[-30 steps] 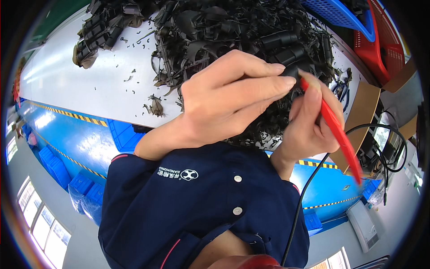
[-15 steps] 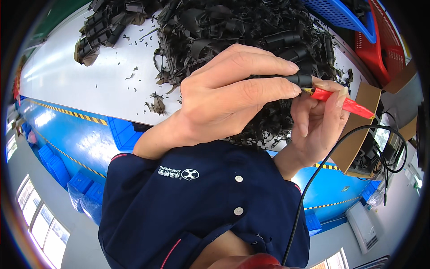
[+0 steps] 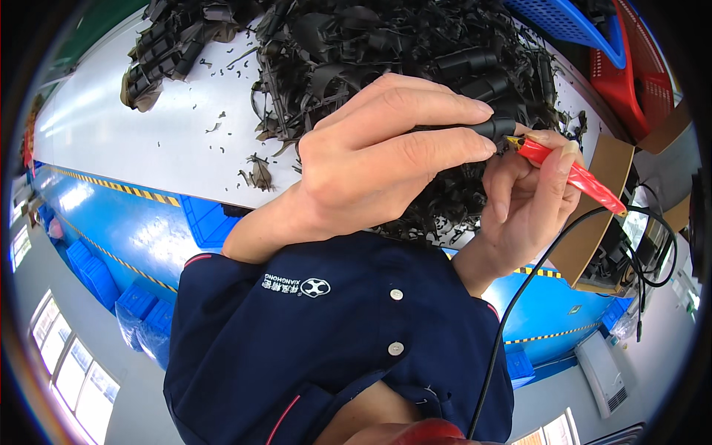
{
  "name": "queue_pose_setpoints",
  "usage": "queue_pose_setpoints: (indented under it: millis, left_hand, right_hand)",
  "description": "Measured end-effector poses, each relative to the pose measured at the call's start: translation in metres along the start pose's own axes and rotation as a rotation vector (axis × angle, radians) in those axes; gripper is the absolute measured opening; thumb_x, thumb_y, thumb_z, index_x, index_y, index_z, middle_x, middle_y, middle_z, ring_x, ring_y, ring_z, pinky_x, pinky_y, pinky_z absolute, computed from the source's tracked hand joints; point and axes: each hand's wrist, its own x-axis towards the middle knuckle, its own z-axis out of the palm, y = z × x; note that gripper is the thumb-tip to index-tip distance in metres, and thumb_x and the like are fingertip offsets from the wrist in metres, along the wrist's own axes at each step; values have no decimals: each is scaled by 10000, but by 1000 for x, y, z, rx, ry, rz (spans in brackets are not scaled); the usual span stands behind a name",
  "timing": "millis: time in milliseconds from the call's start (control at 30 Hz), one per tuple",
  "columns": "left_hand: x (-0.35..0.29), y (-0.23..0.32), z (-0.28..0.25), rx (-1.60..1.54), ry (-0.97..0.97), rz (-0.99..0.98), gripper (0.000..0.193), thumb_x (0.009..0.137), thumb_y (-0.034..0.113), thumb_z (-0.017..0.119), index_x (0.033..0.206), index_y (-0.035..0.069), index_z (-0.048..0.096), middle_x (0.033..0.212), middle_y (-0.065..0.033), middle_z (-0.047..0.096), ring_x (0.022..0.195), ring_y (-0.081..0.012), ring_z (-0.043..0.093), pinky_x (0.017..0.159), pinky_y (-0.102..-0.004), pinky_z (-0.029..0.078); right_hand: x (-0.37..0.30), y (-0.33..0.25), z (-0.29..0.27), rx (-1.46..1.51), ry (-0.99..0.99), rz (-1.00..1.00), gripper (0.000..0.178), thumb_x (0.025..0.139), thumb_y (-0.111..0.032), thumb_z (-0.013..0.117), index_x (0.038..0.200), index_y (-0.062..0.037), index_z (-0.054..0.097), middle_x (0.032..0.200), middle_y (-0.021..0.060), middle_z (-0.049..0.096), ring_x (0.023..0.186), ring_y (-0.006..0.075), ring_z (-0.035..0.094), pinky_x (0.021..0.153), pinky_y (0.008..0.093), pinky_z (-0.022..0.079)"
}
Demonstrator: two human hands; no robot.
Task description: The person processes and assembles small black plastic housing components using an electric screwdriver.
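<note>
My left hand (image 3: 374, 152) is closed around a short black plastic cylinder (image 3: 502, 127), pinching it between fingers and thumb; most of the part is hidden behind those fingers. In my right hand (image 3: 523, 204) is a slim red-wrapped trimming knife (image 3: 582, 182), gripped between thumb and fingers. Its brassy tip lies close by the cylinder's near end, and I cannot tell whether the two touch. Below and behind both hands spreads a heap of black plastic parts and thin scraps (image 3: 334, 44) on the white table (image 3: 215, 156).
More black cylinders (image 3: 159, 63) lie in a cluster at the far left. A blue basket (image 3: 567, 30) and a red basket (image 3: 630, 89) stand at the far right. Nearer on that side is a cardboard box (image 3: 593, 208) with dark items. A black cable (image 3: 512, 304) loops beside my right forearm.
The knife has tilted a little, its rear end lower and farther right, and its tip shows more plainly beside the cylinder. My left hand has barely moved.
</note>
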Motion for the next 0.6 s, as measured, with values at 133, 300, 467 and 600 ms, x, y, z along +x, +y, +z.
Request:
queue_pose_setpoints:
  millis: [133, 300, 467, 600]
  left_hand:
    - [0, -1, 1, 14, 6, 23, 300, 566, -102, 680, 845, -1, 633, 893, -167, 618, 748, -263, 594, 642, -293, 493]
    - [-1, 3, 0, 36, -32, 18, 288, 567, -100, 677, 836, -10, 627, 886, -167, 622, 725, -266, 597, 630, -297, 494]
    - [0, 6, -6, -63, -43, 6, 315, 609, -97, 682, 906, -39, 597, 893, -199, 612, 753, -269, 610, 641, -297, 508]
    - [-3, 23, -12, -247, -35, -337, 387, 645, -105, 675, 1002, -80, 527, 943, -223, 578, 842, -264, 607, 704, -283, 523]
  right_hand:
    - [1, -1, 3, -42, -16, -56, 247, 887, -175, 477, 808, 51, 539, 775, 199, 619, 317, 67, 380, 288, 173, 223]
    - [-2, 9, 18, -597, 60, -520, 204, 862, -88, 519, 854, 104, 587, 669, 138, 615, 376, 45, 405, 348, 152, 254]
    - [4, 12, 12, -664, 258, -347, 149, 831, -79, 576, 858, 62, 617, 664, 96, 622, 417, 42, 441, 375, 139, 309]
    - [8, 9, 6, -550, 225, -351, 132, 829, -68, 574, 854, 52, 622, 651, 94, 617, 409, 40, 436, 363, 140, 303]
